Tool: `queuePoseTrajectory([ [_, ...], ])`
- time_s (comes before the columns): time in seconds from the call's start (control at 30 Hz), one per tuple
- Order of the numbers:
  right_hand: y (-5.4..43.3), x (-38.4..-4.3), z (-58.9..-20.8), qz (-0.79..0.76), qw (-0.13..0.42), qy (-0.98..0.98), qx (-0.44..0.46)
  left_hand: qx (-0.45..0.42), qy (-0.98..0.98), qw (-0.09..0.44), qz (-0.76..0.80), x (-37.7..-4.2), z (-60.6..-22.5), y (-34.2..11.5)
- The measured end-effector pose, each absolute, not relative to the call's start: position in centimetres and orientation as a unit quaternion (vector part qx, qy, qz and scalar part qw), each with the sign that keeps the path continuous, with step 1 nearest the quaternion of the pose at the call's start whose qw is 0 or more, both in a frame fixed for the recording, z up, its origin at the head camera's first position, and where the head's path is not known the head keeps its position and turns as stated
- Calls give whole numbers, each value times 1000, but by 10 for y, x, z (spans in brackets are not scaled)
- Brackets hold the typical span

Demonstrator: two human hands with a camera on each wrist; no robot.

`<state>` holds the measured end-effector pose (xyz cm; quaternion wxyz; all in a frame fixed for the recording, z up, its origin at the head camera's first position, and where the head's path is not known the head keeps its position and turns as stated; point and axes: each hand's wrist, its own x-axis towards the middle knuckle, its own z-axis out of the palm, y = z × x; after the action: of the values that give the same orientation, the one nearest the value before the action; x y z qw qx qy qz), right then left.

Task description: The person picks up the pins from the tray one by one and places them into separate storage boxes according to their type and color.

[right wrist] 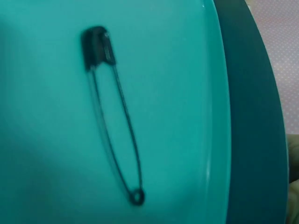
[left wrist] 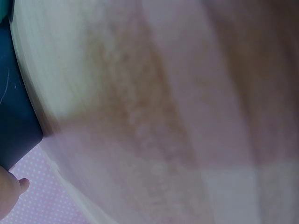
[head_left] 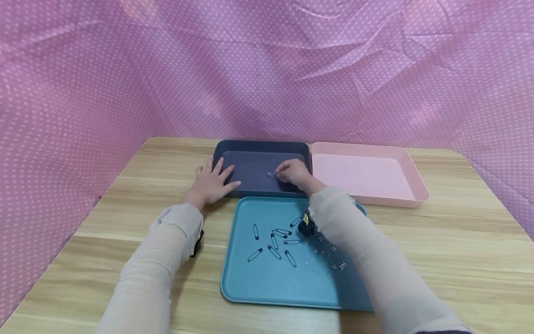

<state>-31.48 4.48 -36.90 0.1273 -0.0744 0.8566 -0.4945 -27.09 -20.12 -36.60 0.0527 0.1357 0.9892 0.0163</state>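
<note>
My right hand [head_left: 295, 172] is over the right part of the dark navy tray [head_left: 250, 160], pinching a small silver safety pin [head_left: 272, 175] between thumb and fingers. The left hand [head_left: 210, 186] rests with spread fingers at that tray's left rim. Nearer to me, a teal tray [head_left: 267, 287] holds several black safety pins [head_left: 256, 238] scattered in its middle. A bunch of silver safety pins [head_left: 335, 257] lies to their right, partly shadowed by the right forearm. One black safety pin [right wrist: 98, 46] appears large in the right wrist view.
A pink tray [head_left: 363, 174] stands right of the navy one, side by side. All three trays are on a light wooden table [head_left: 467, 222]. Pink dotted cloth [head_left: 258, 83] hangs behind and at the sides. The right sleeve [head_left: 354, 232] covers the teal tray's right side.
</note>
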Motion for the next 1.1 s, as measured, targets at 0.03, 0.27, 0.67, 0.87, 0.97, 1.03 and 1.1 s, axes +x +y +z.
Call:
queuePoseTrajectory([
  [0.03,44,-315,-370,-494,129,856,-76,135,989,53,16,-271,-366,-201],
  [0.27,40,-317,-374,-487,133,860,-75,135,989,51,16,-273,-369,-202],
  [0.67,36,-315,-373,-470,133,869,-74,135,989,48,21,-273,-372,-203],
  [0.87,36,-313,-372,-477,136,865,-77,135,989,50,17,-272,-369,-202],
  [0.97,37,-312,-371,-485,141,860,-75,136,989,52,16,-271,-368,-201],
  [1.03,37,-312,-370,-493,144,855,-75,137,989,53,18,-270,-367,-201],
  [1.1,38,-310,-368,-498,147,851,-77,137,989,54,19,-270,-367,-201],
])
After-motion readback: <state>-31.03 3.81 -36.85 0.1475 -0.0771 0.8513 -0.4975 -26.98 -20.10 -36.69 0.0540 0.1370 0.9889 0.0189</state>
